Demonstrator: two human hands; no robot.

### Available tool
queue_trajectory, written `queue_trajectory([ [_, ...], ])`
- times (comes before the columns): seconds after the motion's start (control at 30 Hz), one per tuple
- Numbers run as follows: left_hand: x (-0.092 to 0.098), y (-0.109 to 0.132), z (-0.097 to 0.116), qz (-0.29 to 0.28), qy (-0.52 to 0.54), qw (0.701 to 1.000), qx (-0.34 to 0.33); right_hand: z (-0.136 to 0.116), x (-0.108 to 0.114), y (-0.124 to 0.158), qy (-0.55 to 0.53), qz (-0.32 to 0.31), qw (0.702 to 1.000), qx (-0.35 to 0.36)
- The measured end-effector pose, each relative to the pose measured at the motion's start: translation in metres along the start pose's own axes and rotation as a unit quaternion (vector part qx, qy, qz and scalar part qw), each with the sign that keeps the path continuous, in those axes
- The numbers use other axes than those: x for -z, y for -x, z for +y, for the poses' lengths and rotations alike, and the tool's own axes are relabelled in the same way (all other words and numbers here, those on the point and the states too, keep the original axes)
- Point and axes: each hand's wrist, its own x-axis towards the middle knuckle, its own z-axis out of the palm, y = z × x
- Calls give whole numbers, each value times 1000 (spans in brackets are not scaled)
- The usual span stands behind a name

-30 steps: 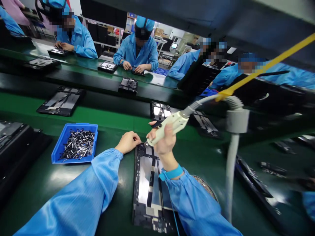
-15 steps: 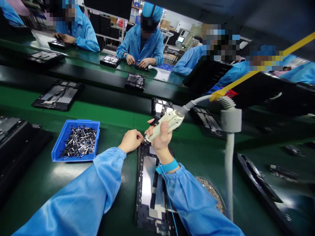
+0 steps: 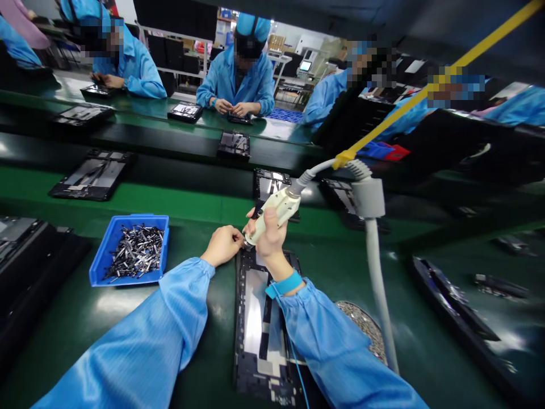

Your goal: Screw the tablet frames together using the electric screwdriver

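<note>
Right hand (image 3: 269,238): my fingers (image 3: 264,228) wrap shut around an electric screwdriver (image 3: 279,209). Its tip is at the frame's top edge.
Left hand (image 3: 221,245): it rests by that tip, fingers curled. I cannot tell if it holds anything.
Frame: a black device frame (image 3: 251,335) lies flat on the green desk (image 3: 72,318), under my hands.
Progress: I cannot tell how much is done.
Room: a blue bin (image 3: 111,255) of small metal parts (image 3: 136,251) sits to the left, near the frame. A gray hose (image 3: 374,272) hangs to the right.

We cannot resolve the tip of the electric screwdriver (image 3: 276,207) at 12 o'clock; the right sleeve (image 3: 327,346) hides one edge of the device frame (image 3: 251,324).
</note>
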Motion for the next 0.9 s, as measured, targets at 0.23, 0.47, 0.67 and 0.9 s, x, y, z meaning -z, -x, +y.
queue_trajectory([
  [0.23,1,0,-3,2,9,1000,4,5,-2,-1,39,4,999,15],
  [0.47,-1,17,16,41,-14,998,40,-12,1,12,-61,-28,995,69],
  [0.67,-1,35,15,100,-61,986,116,-12,-3,18,-123,-115,983,72],
  [0.9,-12,106,34,53,-160,968,183,-43,9,5,-160,-75,979,98],
])
